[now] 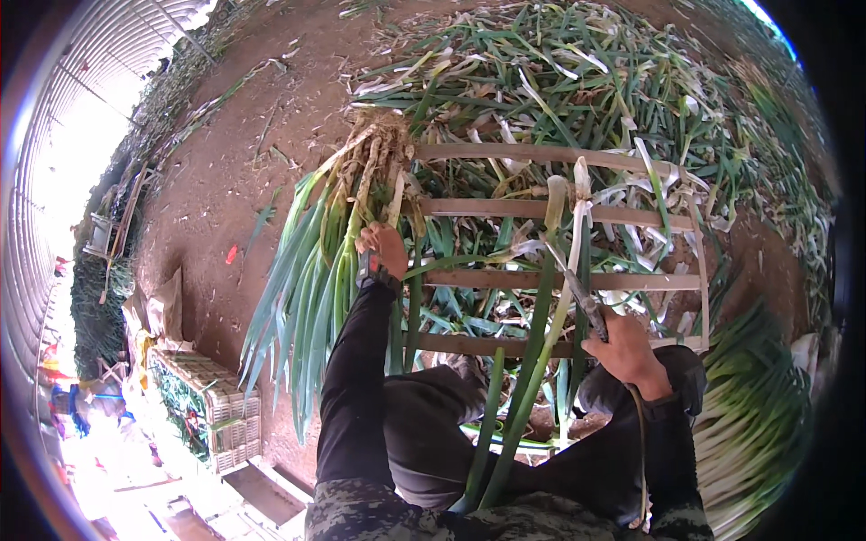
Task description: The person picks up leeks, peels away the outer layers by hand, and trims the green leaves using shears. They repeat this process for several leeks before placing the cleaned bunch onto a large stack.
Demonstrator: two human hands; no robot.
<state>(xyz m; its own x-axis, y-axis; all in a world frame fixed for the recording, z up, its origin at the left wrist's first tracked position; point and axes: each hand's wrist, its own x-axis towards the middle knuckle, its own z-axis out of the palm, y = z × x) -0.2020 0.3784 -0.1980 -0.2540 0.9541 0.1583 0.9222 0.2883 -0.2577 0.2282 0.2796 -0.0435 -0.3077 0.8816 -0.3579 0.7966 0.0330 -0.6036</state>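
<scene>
My left hand [383,250] is closed at the bunch of long green onions [329,261], its fingers wrapped around a stalk near the roots. The bunch lies at the left end of the slatted wooden rack [541,209], tangled brown roots at the far end and leaves hanging toward me. My right hand [627,350] grips a blow gun [582,298] with a thin metal nozzle pointing away and left; a hose runs down from it along my forearm. Beside the nozzle, single onion stalks [564,270] lie across the slats, pale ends away from me and leaves reaching my lap.
Peeled leaves and onion scraps [577,81] are heaped beyond and under the rack. A pile of pale-stemmed onions [758,424] lies at my right. A woven crate [221,410] stands on the brown dirt floor [207,234] at left. My knees are against the rack's near side.
</scene>
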